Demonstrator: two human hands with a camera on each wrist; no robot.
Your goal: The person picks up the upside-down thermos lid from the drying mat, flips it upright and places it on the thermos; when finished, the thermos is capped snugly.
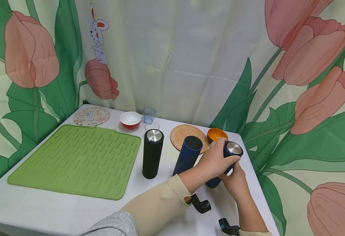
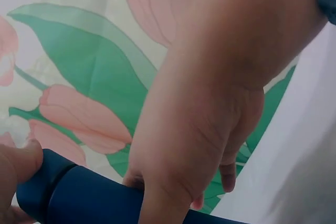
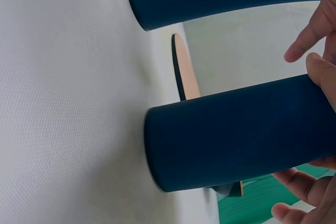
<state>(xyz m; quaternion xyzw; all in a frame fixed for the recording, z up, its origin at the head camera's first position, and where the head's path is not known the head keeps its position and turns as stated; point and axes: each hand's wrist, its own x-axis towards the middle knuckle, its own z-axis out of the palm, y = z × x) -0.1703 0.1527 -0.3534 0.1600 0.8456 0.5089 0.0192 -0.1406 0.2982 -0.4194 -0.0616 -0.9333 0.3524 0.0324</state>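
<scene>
On the right side of the table, both hands are at a dark blue thermos flask (image 1: pixel 233 149) with a silver-topped lid. The left hand (image 1: pixel 215 159) grips its upper end by the lid, from the left side. Just below, the right hand (image 1: pixel 235 180) holds the flask's body. In the right wrist view, the flask's lower body (image 3: pixel 231 135) shows near the white tabletop; whether its base touches is unclear. Another blue flask (image 1: pixel 188 154), dark-topped, stands to the left of the hands. Further left is a black flask (image 1: pixel 152 155) with a silver top.
A green ribbed mat (image 1: pixel 78 160) covers the table's left part. Along the back are a round floral mat (image 1: pixel 91 116), a red-and-white bowl (image 1: pixel 130 119), a blue glass (image 1: pixel 149 114), a clear glass (image 1: pixel 152 126), a round cork-coloured board (image 1: pixel 181 134) and an orange bowl (image 1: pixel 217 133).
</scene>
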